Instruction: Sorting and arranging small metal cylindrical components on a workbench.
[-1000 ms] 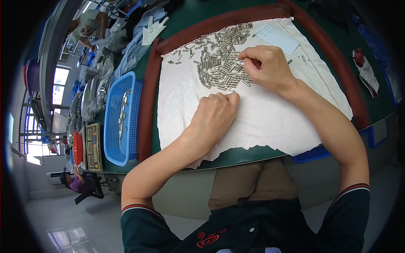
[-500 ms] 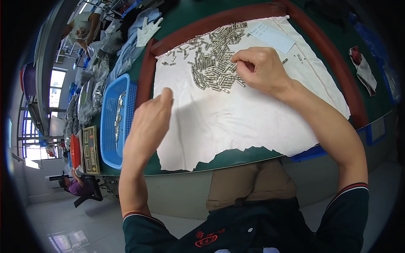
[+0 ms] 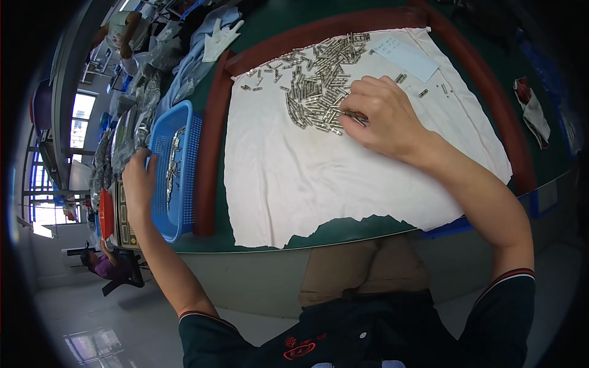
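A heap of small silvery cylindrical metal pieces (image 3: 316,92) lies on a white cloth (image 3: 294,178). At the heap's right edge is my right hand (image 3: 389,116), its fingers curled around a few of these pieces. My left hand (image 3: 140,181) is over the left rim of a blue plastic basket (image 3: 191,165). Its fingers are bent toward the thumb, and whatever they may hold is too small to make out. Inside the basket lies a strip of similar metal pieces (image 3: 172,175).
Dark red bars (image 3: 213,159) edge the cloth on the green table. A pale blue paper slip (image 3: 406,58) and several loose pieces lie right of the heap. Left of the basket are a scale (image 3: 126,224) and a red tray (image 3: 106,214). A white glove (image 3: 219,40) lies behind.
My left hand has moved left from above the cloth to the blue basket. My right hand has shifted slightly down at the heap's edge, with metal pieces now showing within its fingers.
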`<state>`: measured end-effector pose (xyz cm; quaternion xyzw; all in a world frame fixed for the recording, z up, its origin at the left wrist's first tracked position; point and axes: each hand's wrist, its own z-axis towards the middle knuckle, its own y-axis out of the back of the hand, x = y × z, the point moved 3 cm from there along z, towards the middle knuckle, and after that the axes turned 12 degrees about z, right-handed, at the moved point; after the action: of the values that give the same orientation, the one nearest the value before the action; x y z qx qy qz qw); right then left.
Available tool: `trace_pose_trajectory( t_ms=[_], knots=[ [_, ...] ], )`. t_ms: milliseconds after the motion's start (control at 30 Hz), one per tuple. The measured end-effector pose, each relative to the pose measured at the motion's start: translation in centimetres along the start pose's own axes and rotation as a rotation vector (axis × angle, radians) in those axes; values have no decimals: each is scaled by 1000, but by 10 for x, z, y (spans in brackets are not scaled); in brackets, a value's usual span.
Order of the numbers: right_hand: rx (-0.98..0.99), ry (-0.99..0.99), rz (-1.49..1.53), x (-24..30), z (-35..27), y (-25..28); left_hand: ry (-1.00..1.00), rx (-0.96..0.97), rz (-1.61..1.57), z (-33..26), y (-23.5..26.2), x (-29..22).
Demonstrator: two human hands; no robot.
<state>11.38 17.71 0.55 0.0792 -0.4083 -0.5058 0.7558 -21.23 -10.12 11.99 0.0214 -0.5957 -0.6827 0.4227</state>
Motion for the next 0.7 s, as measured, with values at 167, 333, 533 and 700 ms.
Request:
trace_pose_trajectory(
  t_ms=[167,333,533,700],
  knots=[
    [70,-34,-97,5,-6,-2,-289,-146,-616,1,67,-159],
    [85,-109,-100,6,-6,-10,-578,-147,-830,0,54,-239],
    [95,-119,-95,6,-5,-11,-526,-119,-908,3,37,-257],
    [136,-149,-84,9,-2,-10,-508,-152,-986,1,26,-261]
  ],
)
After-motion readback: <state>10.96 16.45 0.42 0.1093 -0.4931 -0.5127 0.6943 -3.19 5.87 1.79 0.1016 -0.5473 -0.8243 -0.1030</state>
